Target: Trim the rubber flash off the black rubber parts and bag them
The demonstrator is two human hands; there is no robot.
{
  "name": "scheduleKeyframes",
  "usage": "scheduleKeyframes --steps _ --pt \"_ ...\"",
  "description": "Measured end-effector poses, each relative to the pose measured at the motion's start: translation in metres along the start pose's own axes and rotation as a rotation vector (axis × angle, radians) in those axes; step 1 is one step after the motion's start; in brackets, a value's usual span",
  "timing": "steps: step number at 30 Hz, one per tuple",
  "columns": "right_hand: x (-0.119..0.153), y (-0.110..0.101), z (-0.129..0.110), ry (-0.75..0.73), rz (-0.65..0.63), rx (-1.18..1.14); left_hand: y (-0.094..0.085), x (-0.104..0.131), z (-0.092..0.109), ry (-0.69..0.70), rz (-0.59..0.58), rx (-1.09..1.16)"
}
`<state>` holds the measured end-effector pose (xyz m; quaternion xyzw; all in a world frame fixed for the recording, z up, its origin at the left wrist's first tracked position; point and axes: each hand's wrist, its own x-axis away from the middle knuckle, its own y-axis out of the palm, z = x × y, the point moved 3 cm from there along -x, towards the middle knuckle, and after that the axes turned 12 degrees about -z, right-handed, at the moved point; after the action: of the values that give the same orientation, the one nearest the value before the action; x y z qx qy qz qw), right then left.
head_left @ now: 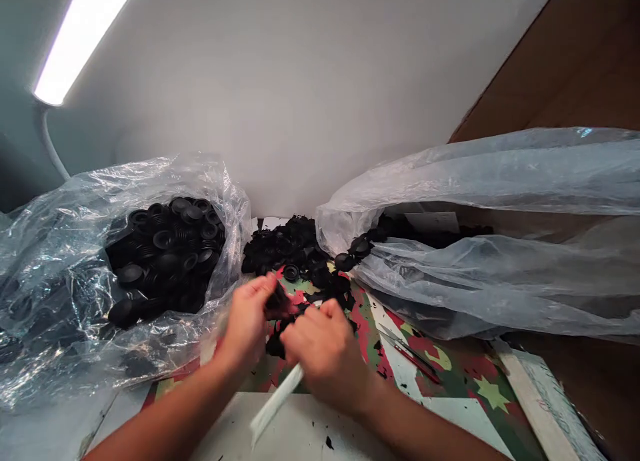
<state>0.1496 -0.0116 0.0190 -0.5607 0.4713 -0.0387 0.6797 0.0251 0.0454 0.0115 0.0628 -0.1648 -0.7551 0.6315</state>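
My left hand (pixel 249 318) is closed on a black rubber part (pixel 276 300), pinched near the fingertips. Close beside it, my right hand (pixel 325 348) is wrapped round a white strip-like handle (pixel 277 404) that sticks out below the fist toward the lower left. What the far end of that handle looks like is hidden by the fingers. Behind both hands lies a heap of black rubber parts and scraps (pixel 290 244), with one round ring-shaped piece (pixel 291 272) at its front edge.
At the left, an open clear plastic bag (pixel 65 248) holds many black round parts (pixel 170 261). Another clear bag (pixel 490 281) lies at the right. Red-handled scissors (pixel 413 360) rest on the patterned cloth (pixel 465 374). A lamp (pixel 83 38) hangs upper left.
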Motion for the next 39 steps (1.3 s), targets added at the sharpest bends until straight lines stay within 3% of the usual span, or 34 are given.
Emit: scheduleKeyframes --steps 2,6,11,17,21,24,28,34,39 --pt "0.001 0.005 -0.004 -0.050 0.026 -0.048 -0.003 -0.002 0.011 0.092 0.032 0.072" --pt "0.001 0.016 0.004 0.034 -0.035 -0.077 -0.003 -0.001 0.018 0.142 -0.137 0.103" --pt "0.000 0.010 0.015 0.094 -0.084 -0.590 -0.006 0.002 0.008 0.166 -0.254 0.069" --pt "0.002 -0.001 0.037 0.537 -0.009 -1.086 -0.001 0.006 0.004 0.190 -0.386 -0.065" --pt "0.003 0.000 0.044 0.680 -0.038 -1.332 0.006 0.009 0.008 0.214 -0.390 -0.208" --pt "0.003 -0.001 0.045 0.738 -0.027 -1.387 0.004 0.008 0.011 0.245 -0.324 -0.273" --pt "0.002 -0.003 0.044 0.748 -0.025 -1.425 -0.001 0.007 0.005 0.160 -0.315 -0.164" --pt "0.002 -0.005 0.044 0.692 -0.007 -1.469 0.003 0.010 0.002 0.062 -0.284 0.028" --pt "0.003 -0.006 0.041 0.659 -0.009 -1.493 0.002 0.012 0.002 0.074 -0.304 0.025"
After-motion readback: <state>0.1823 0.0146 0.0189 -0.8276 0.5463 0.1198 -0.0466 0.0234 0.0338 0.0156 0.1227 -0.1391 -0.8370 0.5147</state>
